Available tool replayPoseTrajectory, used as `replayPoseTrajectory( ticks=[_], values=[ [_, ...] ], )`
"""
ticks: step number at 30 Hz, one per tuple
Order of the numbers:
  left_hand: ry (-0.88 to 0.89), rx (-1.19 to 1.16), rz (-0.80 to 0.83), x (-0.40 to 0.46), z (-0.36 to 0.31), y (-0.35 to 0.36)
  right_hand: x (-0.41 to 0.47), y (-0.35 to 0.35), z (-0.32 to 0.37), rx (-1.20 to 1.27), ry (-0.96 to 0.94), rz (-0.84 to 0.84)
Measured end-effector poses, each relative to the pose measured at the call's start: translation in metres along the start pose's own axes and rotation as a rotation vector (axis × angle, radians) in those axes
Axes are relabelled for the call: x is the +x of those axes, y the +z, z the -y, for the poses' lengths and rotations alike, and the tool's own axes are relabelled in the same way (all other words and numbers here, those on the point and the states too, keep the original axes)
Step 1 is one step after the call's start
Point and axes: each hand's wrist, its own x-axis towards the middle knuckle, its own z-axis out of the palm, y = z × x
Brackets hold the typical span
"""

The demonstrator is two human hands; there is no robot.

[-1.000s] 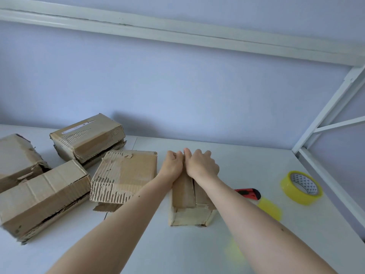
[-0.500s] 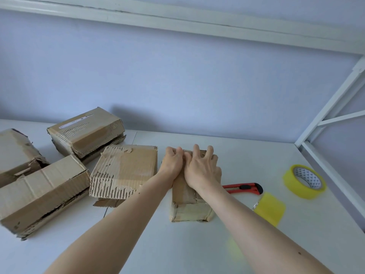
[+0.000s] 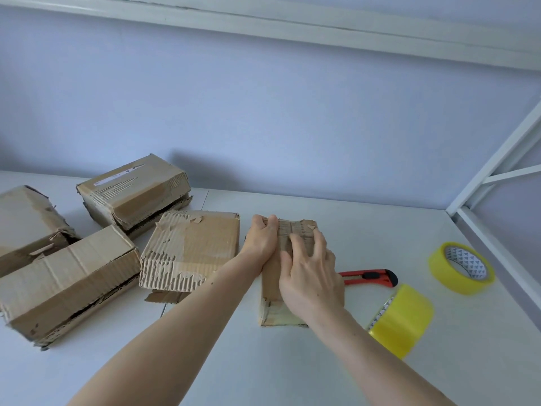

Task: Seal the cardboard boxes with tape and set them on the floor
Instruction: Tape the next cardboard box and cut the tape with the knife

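Two hands work one small box point(image 3: 288, 291) at the table's centre. The right hand point(image 3: 311, 276) lies flat on the lid with fingers spread and straight, pressing down and gripping nothing. The left hand point(image 3: 262, 240) sits at its eleven o'clock on the far left edge of the same lid; its fingers bend over that edge, but whether they truly clasp the box or merely press it cannot be told. A glossy strip appears to run along the lid seam, so my judgement is that tape is being smoothed down on this box, and that its sealing is near complete.

At three o'clock of the right hand, just beside the box, lies a red knife point(image 3: 369, 277). At four o'clock a tape roll point(image 3: 402, 319) stands on edge, and further out at three o'clock a second roll point(image 3: 462, 268) lies flat, apart from the first.

At nine o'clock of the box, close beside it, sits a torn box point(image 3: 190, 249). Beyond it, from nine to ten o'clock, are three more boxes point(image 3: 67, 276), all worn, with gaps showing at their flaps.

Assessment: five boxes are on the table point(image 3: 409, 376) and none is seen on the floor, which is out of view. Four appear to await tape. Most of the task is left.
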Motion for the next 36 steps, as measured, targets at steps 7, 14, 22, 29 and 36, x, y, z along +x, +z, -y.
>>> replayPoseTrajectory(
  ticks=[7, 14, 22, 29, 36],
  values=[
    [-0.021, -0.072, 0.042, -0.006, -0.003, -0.002, -0.001, -0.003, 0.003, 0.033, 0.041, -0.024],
    [0.141, -0.250, 0.256, -0.050, 0.019, -0.015, 0.029, -0.026, 0.002, 0.121, 0.154, 0.087],
    [0.152, -0.269, 0.026, -0.050, -0.004, -0.019, 0.026, -0.049, 0.011, 0.307, 0.022, -0.058],
    [-0.068, -0.431, 0.200, -0.063, -0.066, -0.034, 0.042, -0.067, 0.019, 0.106, -0.025, -0.356],
    [0.206, -0.343, -0.050, -0.062, -0.033, -0.001, 0.062, -0.056, 0.021, 0.072, 0.066, -0.282]
  ],
)
